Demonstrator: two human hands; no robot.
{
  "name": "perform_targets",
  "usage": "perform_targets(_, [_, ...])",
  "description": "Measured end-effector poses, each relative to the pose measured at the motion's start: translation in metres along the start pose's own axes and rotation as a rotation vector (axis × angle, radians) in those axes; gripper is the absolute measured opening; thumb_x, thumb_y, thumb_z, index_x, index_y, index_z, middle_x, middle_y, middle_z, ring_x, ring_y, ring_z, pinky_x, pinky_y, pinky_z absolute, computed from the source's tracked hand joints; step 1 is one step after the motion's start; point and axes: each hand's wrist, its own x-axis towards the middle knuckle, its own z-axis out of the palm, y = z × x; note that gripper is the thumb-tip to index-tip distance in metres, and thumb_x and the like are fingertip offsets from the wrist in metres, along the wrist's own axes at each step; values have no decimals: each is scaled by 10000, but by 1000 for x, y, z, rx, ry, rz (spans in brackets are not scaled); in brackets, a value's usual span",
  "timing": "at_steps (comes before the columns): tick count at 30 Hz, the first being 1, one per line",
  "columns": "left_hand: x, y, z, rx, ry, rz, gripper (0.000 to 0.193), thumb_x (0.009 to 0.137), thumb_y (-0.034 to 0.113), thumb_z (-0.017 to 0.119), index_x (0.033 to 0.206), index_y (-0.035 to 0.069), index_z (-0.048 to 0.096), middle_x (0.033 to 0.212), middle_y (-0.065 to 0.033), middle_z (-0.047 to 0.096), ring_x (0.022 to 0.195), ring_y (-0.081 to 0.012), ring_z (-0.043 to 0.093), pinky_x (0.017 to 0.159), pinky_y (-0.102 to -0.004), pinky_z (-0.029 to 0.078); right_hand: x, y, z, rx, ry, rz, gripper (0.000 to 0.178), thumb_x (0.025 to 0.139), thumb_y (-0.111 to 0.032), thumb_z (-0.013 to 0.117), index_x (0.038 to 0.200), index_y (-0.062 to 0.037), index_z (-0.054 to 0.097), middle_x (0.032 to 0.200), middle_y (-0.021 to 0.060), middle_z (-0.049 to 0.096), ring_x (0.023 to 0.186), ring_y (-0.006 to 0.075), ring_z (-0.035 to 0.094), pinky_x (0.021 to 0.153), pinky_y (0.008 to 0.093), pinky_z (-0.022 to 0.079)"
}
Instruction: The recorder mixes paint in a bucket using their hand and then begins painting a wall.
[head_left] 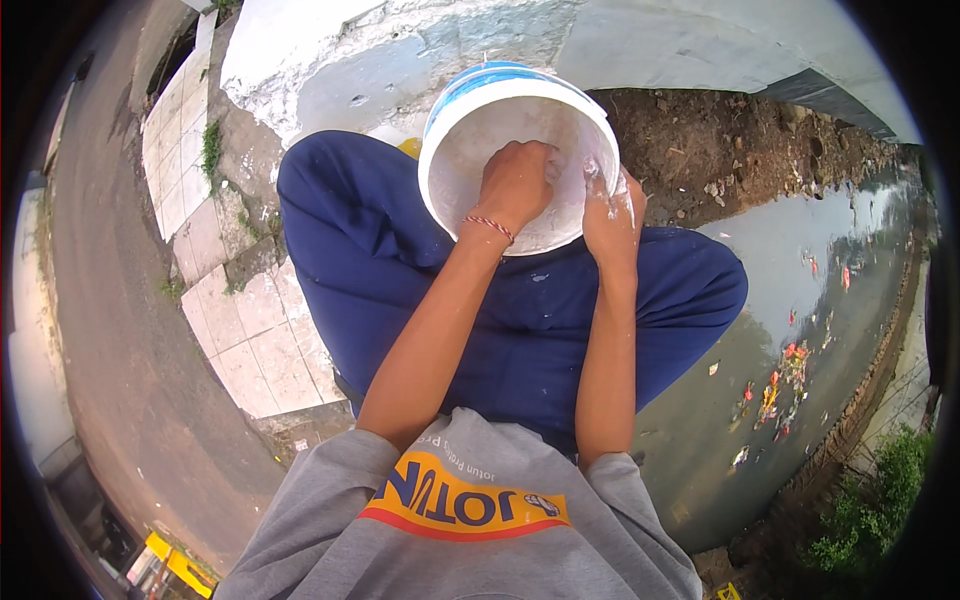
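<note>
A white bucket (436,200) with a blue band on its outside is tipped toward me between my bent knees. Its inside wall carries a whitish, smeared coating. Reaching into its mouth, my left hand (518,182), with a red-and-white cord bracelet at the wrist, has its fingers curled closed. What those fingers hold, if anything, is hidden. On the right side of the rim, my right hand (614,218) grips the bucket, its thumb over the edge and its outer fingers out of sight. White paste smears the right thumb and the back of that hand.
A white, flaking wall (400,80) stands just ahead. Down to the right, a water channel (740,400) carries floating litter, with a dirt bank (690,150) beyond. Cracked pale tiles (262,350) lie to the left, beside a road (120,300). Green bushes (870,500) grow at lower right.
</note>
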Motion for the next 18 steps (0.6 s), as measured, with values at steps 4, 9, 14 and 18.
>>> perform_targets(4, [-3, -1, -8, 145, -73, 151, 389, 723, -47, 595, 1080, 59, 707, 941, -179, 702, 947, -338, 650, 876, -416, 510, 0, -12, -3, 9, -12, 76, 283, 948, -217, 579, 948, 59, 645, 706, 170, 617, 641, 242, 537, 656, 378, 447])
perform_targets(9, [-7, -4, -16, 127, -155, 203, 501, 673, -94, 518, 1138, 29, 659, 1005, -190, 678, 992, -355, 616, 926, -430, 481, -1, -19, -4, 3, -34, 94, 228, 912, -118, 543, 969, 79, 643, 765, 267, 638, 708, 429, 619, 666, 435, 469])
perform_targets(14, [-7, -1, -21, 129, -130, 252, 486, 679, -87, 531, 1134, 24, 659, 987, -206, 672, 974, -365, 623, 906, -434, 490, -1, -19, -5, -46, -42, 56, 222, 908, -105, 536, 976, 76, 645, 760, 270, 637, 703, 431, 622, 654, 442, 467])
perform_targets(18, [-14, 9, -11, 90, -41, 76, 461, 694, -94, 526, 1119, 20, 663, 959, -218, 671, 946, -376, 633, 889, -443, 493, 0, -13, -1, -22, -34, 17, 227, 926, -132, 548, 977, 67, 645, 739, 214, 633, 659, 326, 579, 646, 405, 460])
